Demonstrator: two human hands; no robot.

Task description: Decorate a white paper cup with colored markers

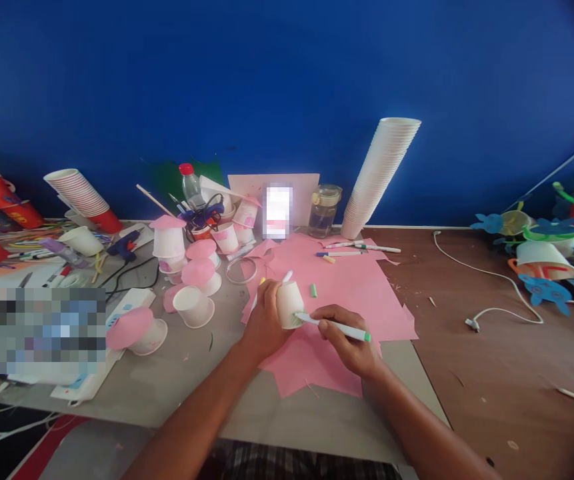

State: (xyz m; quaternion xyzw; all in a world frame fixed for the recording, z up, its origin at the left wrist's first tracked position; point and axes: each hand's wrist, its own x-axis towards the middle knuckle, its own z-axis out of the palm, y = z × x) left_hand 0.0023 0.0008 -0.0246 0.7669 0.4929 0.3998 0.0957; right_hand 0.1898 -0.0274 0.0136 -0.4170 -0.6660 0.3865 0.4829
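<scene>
1. The left hand (265, 320) curls around a white paper cup (289, 305), its fingers closed on the cup's side, above a sheet of pink paper (347, 293).
2. The right hand (345, 339) pinches a green marker (334, 327) between thumb and fingers, with the tip at the cup's lower edge.
3. A green cap (313, 290) lies on the pink paper, just beyond the right hand.
4. So far, the cup shows green marks only near that edge; the rest looks blank.
5. Left of the left hand, several upside-down cups already have pink paper tops (201, 272), while one plain cup (193, 307) has none.
6. Beyond the right hand, a tall stack of white cups (377, 180) leans against the blue wall (467, 100).
</scene>
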